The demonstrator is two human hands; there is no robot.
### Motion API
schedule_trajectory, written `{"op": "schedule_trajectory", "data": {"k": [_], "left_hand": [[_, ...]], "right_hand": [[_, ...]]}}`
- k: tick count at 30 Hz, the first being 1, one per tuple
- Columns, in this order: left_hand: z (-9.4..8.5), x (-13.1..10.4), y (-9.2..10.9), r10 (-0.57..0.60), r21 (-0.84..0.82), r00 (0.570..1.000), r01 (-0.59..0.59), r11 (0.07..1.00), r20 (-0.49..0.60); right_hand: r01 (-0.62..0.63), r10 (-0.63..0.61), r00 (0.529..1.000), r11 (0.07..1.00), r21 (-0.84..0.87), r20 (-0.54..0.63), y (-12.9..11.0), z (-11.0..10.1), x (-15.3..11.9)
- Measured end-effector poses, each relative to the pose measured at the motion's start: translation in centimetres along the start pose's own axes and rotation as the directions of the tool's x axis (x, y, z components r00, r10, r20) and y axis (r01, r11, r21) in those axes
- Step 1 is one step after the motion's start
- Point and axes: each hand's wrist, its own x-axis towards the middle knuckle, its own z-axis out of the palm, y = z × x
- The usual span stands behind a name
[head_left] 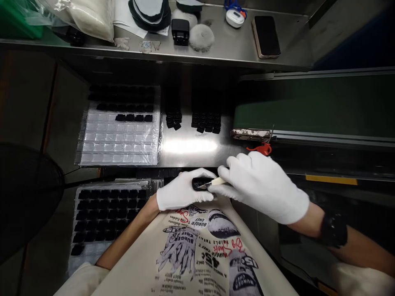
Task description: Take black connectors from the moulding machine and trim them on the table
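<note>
In a white glove, my left hand (182, 191) grips a small black plastic part (198, 181) in front of my body. My right hand (262, 185), also gloved, is closed around a craft knife (216, 182) with a pale handle. The knife's pointed blade lies over the black part and seems to touch it. Beyond my hands, similar black parts (206, 121) stand grouped in rows on the steel table (191, 152). To their left a clear plastic tray (117, 139) has black parts in its far rows.
A second tray (108, 213), lower left, holds many black parts. At right a green conveyor belt (314, 107) runs beside an orange-red air gun (261, 149). The shelf above carries a phone (266, 37), a black block (180, 32) and a white device (235, 18). A fan (27, 197) stands left.
</note>
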Motion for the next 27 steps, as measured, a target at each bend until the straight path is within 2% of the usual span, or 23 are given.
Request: {"op": "schedule_trajectory", "data": {"k": [3, 7, 14, 18, 21, 23, 27], "left_hand": [[-0.2, -0.3, -0.2, -0.021, -0.006, 0.999, 0.021, 1.000, 0.038], [-0.4, -0.8, -0.3, -0.005, 0.042, 1.000, 0.004, 0.999, 0.024], [0.7, -1.6, -0.1, 0.016, 0.084, 1.000, -0.017, 0.996, 0.013], [2.0, -1.7, 0.0, 0.020, 0.134, 0.999, -0.023, 0.991, 0.026], [3.2, -1.4, 0.1, -0.022, 0.193, 0.999, 0.013, 0.981, 0.045], [4.1, -1.0, 0.3, -0.031, 0.257, 0.996, 0.009, 0.966, 0.082], [7.1, 0.3, 0.5, 0.031, 0.331, 0.975, -0.105, 0.938, 0.222]], "right_hand": [[0.037, -0.036, 0.998, 0.999, -0.032, 0.043, -0.1, -0.5, 0.6], [0.040, -0.040, 0.995, 0.999, -0.005, 0.092, -0.5, -1.0, 1.0], [0.063, -0.063, 0.995, 0.998, -0.010, 0.071, -1.6, -1.3, 0.0], [0.015, -0.014, 0.999, 1.000, -0.025, 0.037, -2.7, -1.1, -2.1], [-0.107, 0.107, 0.994, 0.994, -0.002, -0.001, -3.7, -0.5, -4.3], [-0.201, 0.199, 0.979, 0.979, 0.044, 0.032, -4.3, -0.3, -6.1], [-0.318, 0.304, 0.943, 0.943, 0.099, 0.138, -5.8, -0.7, -10.5]]}}
